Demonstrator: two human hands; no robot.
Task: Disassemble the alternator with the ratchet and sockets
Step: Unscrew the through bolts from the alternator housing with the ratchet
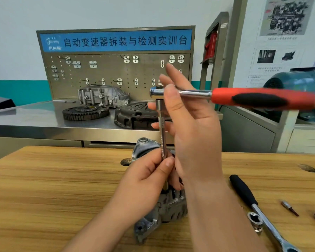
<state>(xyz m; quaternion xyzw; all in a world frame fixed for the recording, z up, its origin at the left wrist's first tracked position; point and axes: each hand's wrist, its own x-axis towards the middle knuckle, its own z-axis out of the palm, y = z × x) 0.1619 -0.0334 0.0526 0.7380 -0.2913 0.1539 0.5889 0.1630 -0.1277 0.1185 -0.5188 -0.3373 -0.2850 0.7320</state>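
Desk: a light wooden desk point(62, 188), grain running side to side, with the grey metal alternator point(173, 208) sitting at its middle.
Left hand: the left hand point(145, 180) is right over the alternator, its thumb and fingers pinching the slim chrome extension bar point(163, 131) that rises upright out of it.
Right hand: the right hand point(189, 124) is above the alternator, fingers straight and spread, not gripping. It rests against the neck of the chrome ratchet with a red and black handle point(262, 99), which sits on top of the bar.
Right of the alternator: a second chrome ratchet with a black handle point(244, 193), a chrome socket point(255, 220) touching it, and a small bit point(289, 208) lie on the wood.
Behind the alternator: a stainless steel desk point(35, 119) carries a toothed flywheel ring point(85, 112), a dark clutch cover point(135, 113) and an aluminium housing point(102, 96). They sit under a grey pegboard with a blue sign point(116, 40).
Room: a pale wall with a teal band point(16, 91), and posters point(280, 33) up to the right.
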